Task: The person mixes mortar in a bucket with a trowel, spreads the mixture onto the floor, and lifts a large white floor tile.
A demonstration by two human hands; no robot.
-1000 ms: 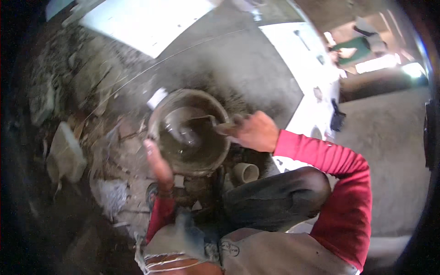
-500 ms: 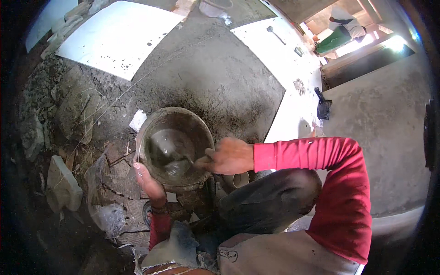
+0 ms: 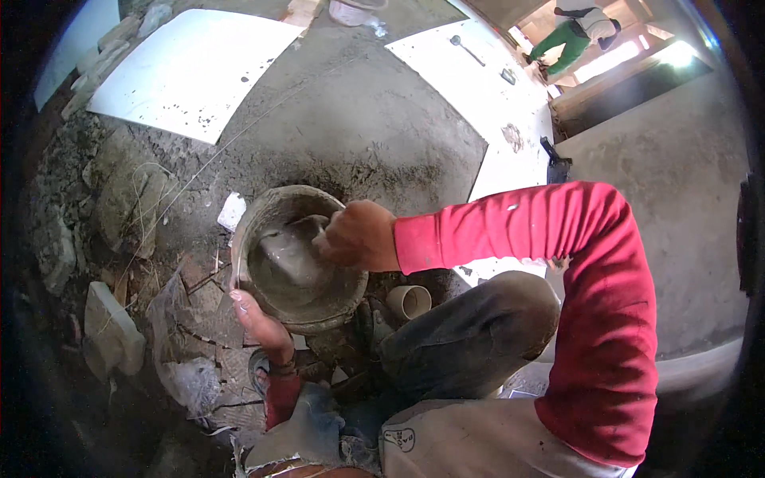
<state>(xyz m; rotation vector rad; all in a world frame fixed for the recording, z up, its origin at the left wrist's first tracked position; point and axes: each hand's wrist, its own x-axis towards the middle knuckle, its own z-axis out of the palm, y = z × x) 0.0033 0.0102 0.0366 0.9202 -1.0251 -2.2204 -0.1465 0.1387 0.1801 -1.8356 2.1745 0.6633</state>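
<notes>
A round, mortar-crusted bucket (image 3: 263,209) stands in front of me, tilted a little, with wet grey cement mix (image 3: 283,267) inside. My left hand (image 3: 261,323) steadies its left side, palm against the wall and fingers along the outside under the rim. Over the right part of the opening, my right hand (image 3: 358,237) is closed around the handle of what looks like a trowel (image 3: 309,226). The hand covers the handle, and mix coats the part that shows.
White boards (image 3: 191,72) lie on the rough floor at far left and right. The right board (image 3: 478,88) carries a ladle-like tool (image 3: 466,49). A pale cup (image 3: 409,302) sits by my knee. Rubble and plastic (image 3: 191,382) lie left. Another person (image 3: 572,40) stands at far right.
My right hand has moved up and slightly left over the bucket, stirring the mix with the tool. My left hand keeps its place. The far person has shifted posture.
</notes>
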